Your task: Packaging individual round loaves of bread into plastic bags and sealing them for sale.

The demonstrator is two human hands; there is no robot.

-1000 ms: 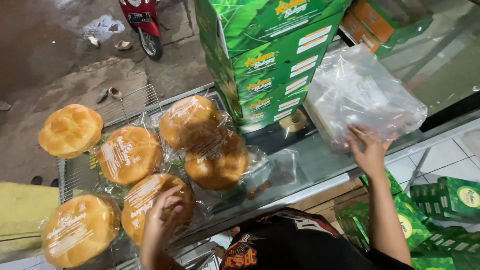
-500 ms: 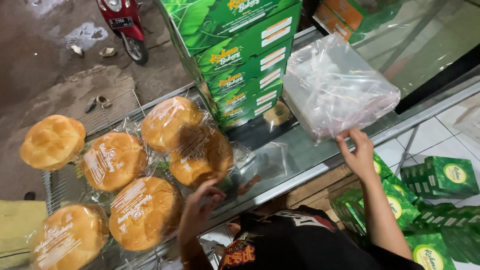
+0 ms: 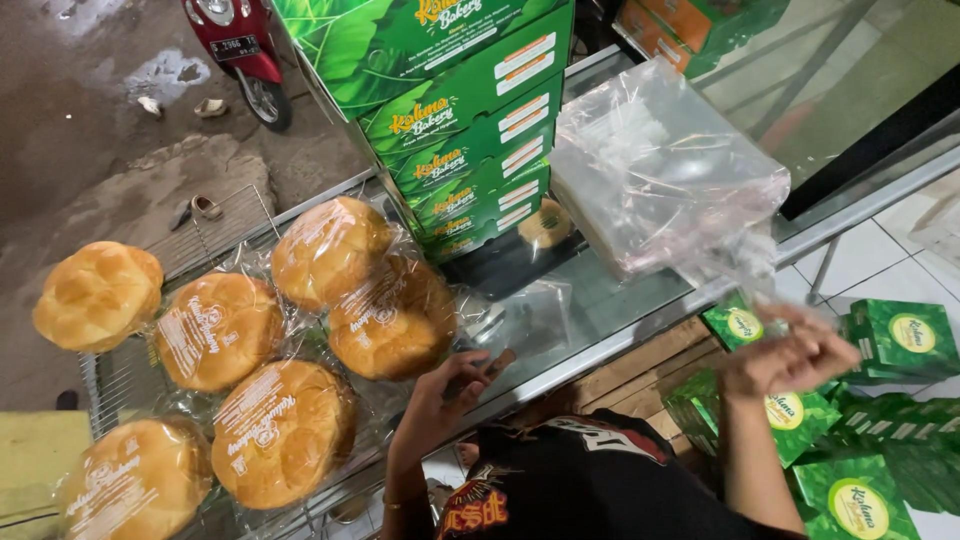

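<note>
My right hand (image 3: 790, 358) hangs past the glass counter's front edge, fingers pinched on a thin clear plastic bag (image 3: 752, 285) that trails from the stack of clear bags (image 3: 660, 170) on the counter. My left hand (image 3: 445, 395) is at the counter edge, next to the wrapped round buns (image 3: 392, 318), with its fingers curled around a small brown stick-like object (image 3: 493, 364). More wrapped buns (image 3: 282, 430) lie on a wire rack (image 3: 215, 225) at the left. One bun (image 3: 98, 295) at the far left looks unwrapped.
A stack of green cardboard boxes (image 3: 455, 120) stands on the counter behind the buns. More green boxes (image 3: 900, 340) lie on the tiled floor at the right. A red scooter (image 3: 240, 45) is parked on the wet ground beyond the rack.
My right hand has drawn back from the bag stack toward me, pulling a clear bag with it. My left hand has left the near bun and moved right to the counter edge.
</note>
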